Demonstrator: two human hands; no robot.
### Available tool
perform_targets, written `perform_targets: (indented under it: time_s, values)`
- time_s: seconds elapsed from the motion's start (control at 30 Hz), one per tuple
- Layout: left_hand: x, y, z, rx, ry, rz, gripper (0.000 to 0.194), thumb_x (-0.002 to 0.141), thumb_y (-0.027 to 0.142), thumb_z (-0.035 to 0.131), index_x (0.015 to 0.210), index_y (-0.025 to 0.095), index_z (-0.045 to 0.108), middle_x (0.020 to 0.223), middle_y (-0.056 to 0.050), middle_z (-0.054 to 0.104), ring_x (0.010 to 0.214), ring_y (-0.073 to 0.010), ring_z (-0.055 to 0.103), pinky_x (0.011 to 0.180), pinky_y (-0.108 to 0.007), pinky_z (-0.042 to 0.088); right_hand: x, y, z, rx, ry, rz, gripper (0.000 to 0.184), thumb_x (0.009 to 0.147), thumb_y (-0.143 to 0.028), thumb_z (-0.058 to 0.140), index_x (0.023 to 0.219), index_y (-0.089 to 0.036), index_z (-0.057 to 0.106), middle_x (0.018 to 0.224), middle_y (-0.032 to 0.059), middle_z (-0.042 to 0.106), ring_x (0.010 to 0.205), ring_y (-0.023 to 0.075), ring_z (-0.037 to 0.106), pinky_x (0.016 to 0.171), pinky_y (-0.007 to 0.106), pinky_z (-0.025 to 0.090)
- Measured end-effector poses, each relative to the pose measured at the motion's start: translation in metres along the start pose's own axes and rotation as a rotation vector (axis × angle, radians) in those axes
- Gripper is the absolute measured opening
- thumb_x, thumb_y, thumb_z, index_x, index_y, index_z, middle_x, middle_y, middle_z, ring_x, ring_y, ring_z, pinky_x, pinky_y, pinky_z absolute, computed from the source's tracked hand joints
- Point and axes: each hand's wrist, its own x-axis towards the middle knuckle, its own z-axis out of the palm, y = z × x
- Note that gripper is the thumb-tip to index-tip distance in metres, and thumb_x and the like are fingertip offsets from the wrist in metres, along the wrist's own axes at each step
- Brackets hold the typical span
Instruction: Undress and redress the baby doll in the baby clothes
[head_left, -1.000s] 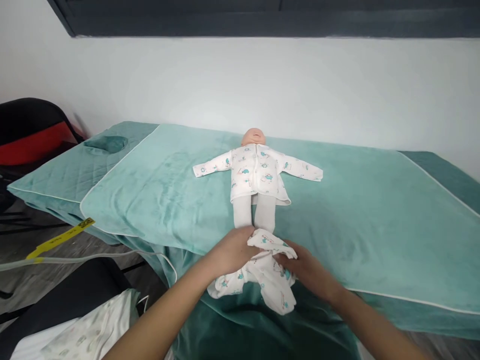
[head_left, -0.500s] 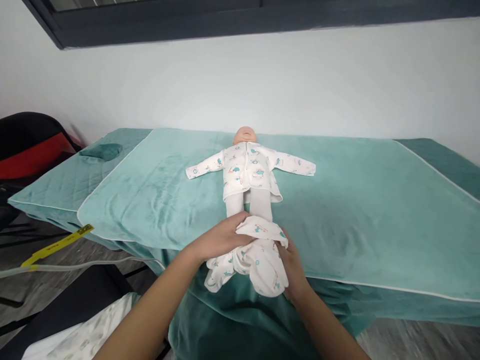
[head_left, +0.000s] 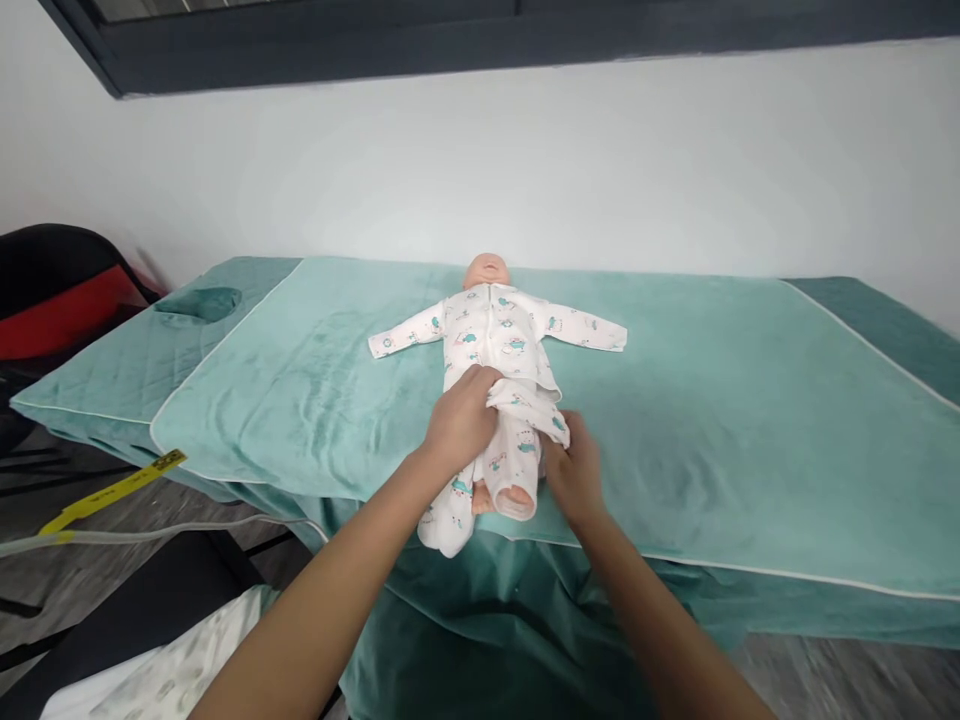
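A baby doll [head_left: 487, 270] lies on its back, arms spread, in a white printed jacket [head_left: 495, 330]. White printed baby pants [head_left: 516, 455] are around its legs, the waistband bunched up near the jacket's hem. My left hand [head_left: 463, 415] grips the waistband on the left side, fingers closed. My right hand [head_left: 574, 465] is closed on the waistband's right edge. A bare foot end shows in the right leg opening, and a bit of skin colour shows between the legs. The left pant leg [head_left: 448, 520] hangs over toward the table edge, its end looking limp.
The doll lies on a massage bed [head_left: 735, 430] with a green velvety cover. A face hole [head_left: 199, 304] is at its left end. Black-and-red chairs [head_left: 67, 310] stand at the left. A yellow tag [head_left: 112, 492] hangs on a grey cable; printed cloth [head_left: 176, 660] lies on a dark seat below.
Both hands have moved up toward the jacket, drawing the pants higher over the doll's legs. The right pant leg has straightened, and a foot now shows at its opening.
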Motion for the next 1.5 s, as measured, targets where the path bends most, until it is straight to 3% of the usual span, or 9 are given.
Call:
perform_targets:
  time_s: [0.13,0.3,0.4,0.6,0.77,1.0,1.17,1.37,1.5]
  values:
    - [0.004,-0.003,-0.005,-0.192,0.012,-0.153,0.024,0.075,0.012,0.052,0.096,0.019,0.062,0.101,-0.006,0.066,0.098,-0.0229,0.06,0.087,-0.035,0.045,0.024,-0.003,-0.01,-0.014,-0.063,-0.057,0.023,0.082,-0.04,0.053,0.094,-0.022,0.06,0.091,0.0045,0.07,0.086,0.0236,0.058,0.077,0.034,0.044]
    - [-0.006,-0.002,-0.037,-0.602,-0.337,-0.345,0.034,0.073,0.034,0.072,0.101,0.016,0.066,0.099,-0.006,0.069,0.091,-0.0225,0.063,0.076,-0.031,0.047,0.039,-0.001,-0.022,0.051,-0.208,-0.03,0.025,0.075,-0.031,0.055,0.095,-0.021,0.066,0.097,0.0037,0.071,0.094,0.0235,0.059,0.084,0.036,0.044]
    - [-0.016,-0.005,-0.05,-0.794,-0.422,-0.361,0.033,0.073,0.037,0.075,0.098,0.016,0.067,0.096,-0.005,0.069,0.088,-0.0197,0.062,0.076,-0.028,0.045,0.043,0.002,-0.028,0.097,-0.248,0.007,0.033,0.071,-0.023,0.053,0.101,-0.02,0.065,0.102,0.0036,0.07,0.098,0.0232,0.058,0.086,0.036,0.044]
    - [-0.024,-0.008,-0.049,-0.82,-0.4,-0.346,0.026,0.078,0.038,0.072,0.088,0.016,0.063,0.085,-0.001,0.061,0.08,-0.0151,0.055,0.071,-0.026,0.04,0.04,-0.012,-0.041,0.023,-0.428,-0.066,0.035,0.08,-0.029,0.059,0.113,-0.022,0.06,0.114,0.0055,0.064,0.104,0.0236,0.058,0.087,0.038,0.046]
    - [-0.021,0.006,-0.039,-0.672,-0.31,-0.212,0.03,0.081,0.041,0.069,0.079,0.018,0.05,0.073,0.005,0.047,0.066,-0.0096,0.042,0.06,-0.022,0.032,0.026,-0.059,-0.044,-0.05,-0.628,-0.238,0.05,0.085,-0.039,0.063,0.134,-0.029,0.052,0.134,0.0055,0.057,0.118,0.0255,0.055,0.095,0.039,0.045]
    - [-0.022,0.007,-0.032,-0.839,-0.075,-0.207,0.03,0.081,0.041,0.069,0.086,0.021,0.046,0.071,0.006,0.048,0.06,-0.0084,0.042,0.056,-0.02,0.034,0.035,-0.1,-0.029,-0.168,-0.702,-0.145,0.019,0.082,-0.037,0.064,0.09,-0.02,0.067,0.082,0.0015,0.066,0.076,0.0196,0.059,0.065,0.03,0.042]
    - [-0.032,-0.005,-0.038,-0.712,-0.508,-0.216,0.031,0.075,0.039,0.074,0.095,0.017,0.067,0.088,-0.001,0.066,0.077,-0.015,0.057,0.067,-0.024,0.041,0.049,-0.092,-0.026,0.179,-0.691,0.079,0.015,0.074,-0.028,0.067,0.072,-0.018,0.055,0.065,-0.0046,0.052,0.059,0.0113,0.048,0.054,0.024,0.035]
    - [-0.03,-0.017,-0.017,-0.974,-0.066,-0.324,0.023,0.076,0.03,0.069,0.095,0.017,0.066,0.083,0.001,0.065,0.071,-0.0116,0.054,0.065,-0.022,0.041,0.042,-0.093,-0.013,0.158,-0.834,0.101,0.026,0.074,-0.033,0.073,0.095,-0.02,0.065,0.088,-0.0007,0.068,0.08,0.0176,0.062,0.07,0.029,0.046]
    - [-0.03,-0.019,-0.007,-1.082,0.011,-0.399,0.022,0.075,0.032,0.071,0.09,0.017,0.066,0.071,0.003,0.06,0.061,-0.0093,0.05,0.057,-0.02,0.038,0.041,-0.098,-0.012,-0.129,-0.982,0.033,0.031,0.075,-0.033,0.075,0.103,-0.02,0.069,0.103,0.0037,0.073,0.096,0.0248,0.065,0.082,0.036,0.048]
